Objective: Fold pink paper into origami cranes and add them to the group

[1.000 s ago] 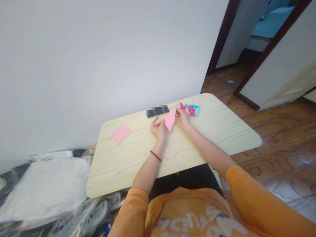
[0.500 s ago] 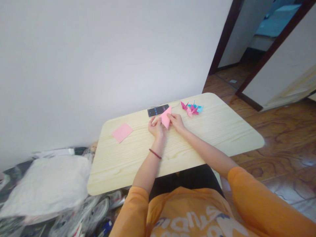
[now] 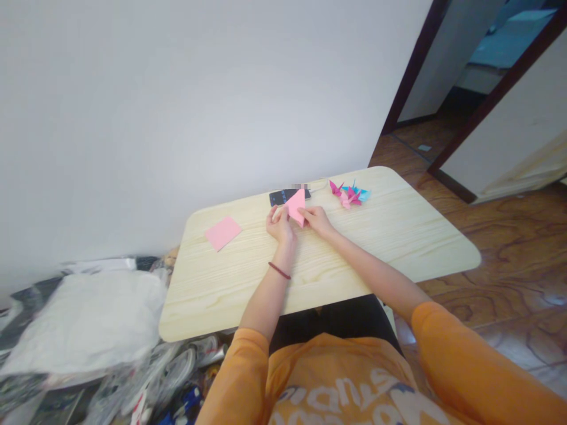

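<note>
Between my two hands is a folded piece of pink origami paper (image 3: 296, 205), shaped like a triangle and held above the table. My left hand (image 3: 280, 224) pinches its left corner between thumb and fingers, with the wrist wearing a dark red bracelet. My right hand (image 3: 316, 221) grips the right edge, thumb on top and the other fingers partly hidden behind. Just behind the paper lies a dark phone (image 3: 278, 198), partly covered by it. A flat stack of pink square paper (image 3: 222, 234) rests on the table to the left.
Several folded paper cranes (image 3: 349, 195) in pink, magenta and blue sit at the table's back right. The pale wooden table (image 3: 212, 295) stands against a white wall. Left of it are a white bag (image 3: 97, 319) and plastic-wrapped items; a doorway opens at right.
The view has shifted slightly, so the table and its things appear a little further right. My hands still hold the pink paper, which is tilted a bit differently.
</note>
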The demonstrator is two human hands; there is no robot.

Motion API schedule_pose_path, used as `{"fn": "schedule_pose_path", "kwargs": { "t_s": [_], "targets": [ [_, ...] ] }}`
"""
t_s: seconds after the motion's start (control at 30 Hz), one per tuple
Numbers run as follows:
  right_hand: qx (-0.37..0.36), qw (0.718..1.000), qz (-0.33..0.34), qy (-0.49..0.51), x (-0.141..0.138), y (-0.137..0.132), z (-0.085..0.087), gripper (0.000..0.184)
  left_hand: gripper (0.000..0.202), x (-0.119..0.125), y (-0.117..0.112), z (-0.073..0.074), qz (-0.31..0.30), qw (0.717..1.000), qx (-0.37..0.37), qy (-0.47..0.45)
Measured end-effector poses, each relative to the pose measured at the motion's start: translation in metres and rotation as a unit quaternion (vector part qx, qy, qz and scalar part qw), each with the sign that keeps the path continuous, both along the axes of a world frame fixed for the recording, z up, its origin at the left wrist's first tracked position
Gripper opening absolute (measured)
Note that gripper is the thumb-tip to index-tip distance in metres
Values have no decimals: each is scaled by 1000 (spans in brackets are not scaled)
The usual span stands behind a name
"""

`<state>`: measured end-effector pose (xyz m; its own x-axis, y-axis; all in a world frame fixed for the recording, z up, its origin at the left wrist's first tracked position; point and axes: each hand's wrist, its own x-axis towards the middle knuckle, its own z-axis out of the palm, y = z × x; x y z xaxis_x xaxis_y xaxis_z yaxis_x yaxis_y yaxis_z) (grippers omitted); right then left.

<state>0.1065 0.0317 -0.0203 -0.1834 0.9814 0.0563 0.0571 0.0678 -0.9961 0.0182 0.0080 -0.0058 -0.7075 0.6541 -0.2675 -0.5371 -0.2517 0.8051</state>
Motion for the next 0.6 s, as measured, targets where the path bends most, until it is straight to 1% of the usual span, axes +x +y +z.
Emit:
{"fn": "schedule_pose_path", "kwargs": {
  "t_s": [0.1,0.27,0.33,0.4,0.5,0.6],
  "targets": [
    [13,1000,-6,-20,3,0,-1,53,36,-1,1,-2,0,1000,-1,4],
    [-9,995,66,73,1,0,-2,39,34,-2,1,-1,18,1000,15,15],
    [-2,995,78,68,0,0,-2,36,35,-3,1,-1,25,999,20,9],
    [18,997,68,38,0,-1,1,36,38,-4,1,-1,29,999,25,5],
    [66,998,24,-3,2,-2,6,36,41,-4,1,-3,30,999,33,10],
    [97,995,-22,8,6,-2,10,34,42,-3,0,-4,14,998,58,37]
  ]
}}
